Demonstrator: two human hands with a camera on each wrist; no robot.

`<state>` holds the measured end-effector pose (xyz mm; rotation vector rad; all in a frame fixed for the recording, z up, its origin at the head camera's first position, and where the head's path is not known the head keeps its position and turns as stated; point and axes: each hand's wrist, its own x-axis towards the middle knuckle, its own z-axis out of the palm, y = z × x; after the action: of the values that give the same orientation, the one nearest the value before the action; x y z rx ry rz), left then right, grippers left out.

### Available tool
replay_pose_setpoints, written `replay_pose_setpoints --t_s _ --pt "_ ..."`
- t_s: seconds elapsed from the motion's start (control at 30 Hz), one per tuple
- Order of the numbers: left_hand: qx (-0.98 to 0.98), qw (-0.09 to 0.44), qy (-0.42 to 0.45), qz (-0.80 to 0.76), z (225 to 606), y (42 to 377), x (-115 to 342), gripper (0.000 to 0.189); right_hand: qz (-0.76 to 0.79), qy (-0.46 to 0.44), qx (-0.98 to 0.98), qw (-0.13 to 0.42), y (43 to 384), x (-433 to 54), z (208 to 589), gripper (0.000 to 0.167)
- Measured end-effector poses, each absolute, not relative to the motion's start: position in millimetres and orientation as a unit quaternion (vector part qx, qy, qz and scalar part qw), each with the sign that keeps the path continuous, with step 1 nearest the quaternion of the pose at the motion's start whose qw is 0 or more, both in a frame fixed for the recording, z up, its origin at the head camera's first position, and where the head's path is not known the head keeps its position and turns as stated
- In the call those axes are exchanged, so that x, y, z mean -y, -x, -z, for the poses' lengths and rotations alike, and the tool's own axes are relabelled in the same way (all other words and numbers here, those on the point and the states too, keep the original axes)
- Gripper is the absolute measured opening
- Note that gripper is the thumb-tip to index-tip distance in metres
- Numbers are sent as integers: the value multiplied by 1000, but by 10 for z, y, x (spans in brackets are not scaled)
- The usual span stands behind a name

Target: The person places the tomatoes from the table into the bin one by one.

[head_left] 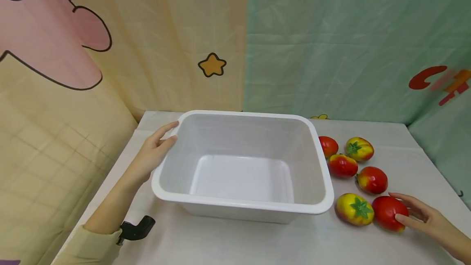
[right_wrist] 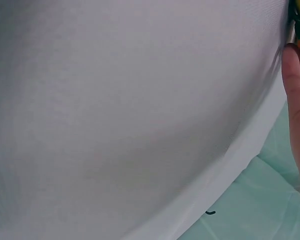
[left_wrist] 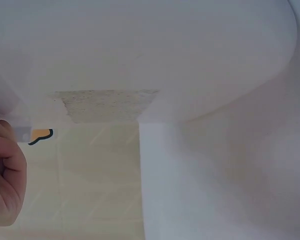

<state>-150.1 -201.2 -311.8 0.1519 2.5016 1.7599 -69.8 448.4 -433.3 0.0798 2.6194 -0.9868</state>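
A white plastic basin (head_left: 243,205) stands on the table, its inside bare. My left hand (head_left: 156,150) grips its left rim, with thumb and forefinger at the edge; the left wrist view shows curled fingers (left_wrist: 7,170) beside the basin's outer wall (left_wrist: 140,55). At the right, my right hand (head_left: 423,216) holds a red toy tomato (head_left: 389,212) between thumb and fingers, the tomato still low at the table. A yellow-red tomato (head_left: 355,209) with a green star-shaped top touches or nearly touches it. In the right wrist view, only part of the hand (right_wrist: 297,100) shows at the edge.
More toy tomatoes lie right of the basin: a red-yellow one (head_left: 372,180), a red one (head_left: 342,165), a yellow one (head_left: 359,149) and one partly behind the rim (head_left: 328,146). A white cloth covers the table (head_left: 228,244). Printed curtains (head_left: 338,44) hang behind.
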Motion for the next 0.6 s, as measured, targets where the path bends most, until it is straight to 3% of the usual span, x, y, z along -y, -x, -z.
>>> replay_pose_setpoints --t_s 0.6 --pt "-791 34 -44 -609 3143 1495 2000 50 379 -45 -910 165 700 -4409 4211 57"
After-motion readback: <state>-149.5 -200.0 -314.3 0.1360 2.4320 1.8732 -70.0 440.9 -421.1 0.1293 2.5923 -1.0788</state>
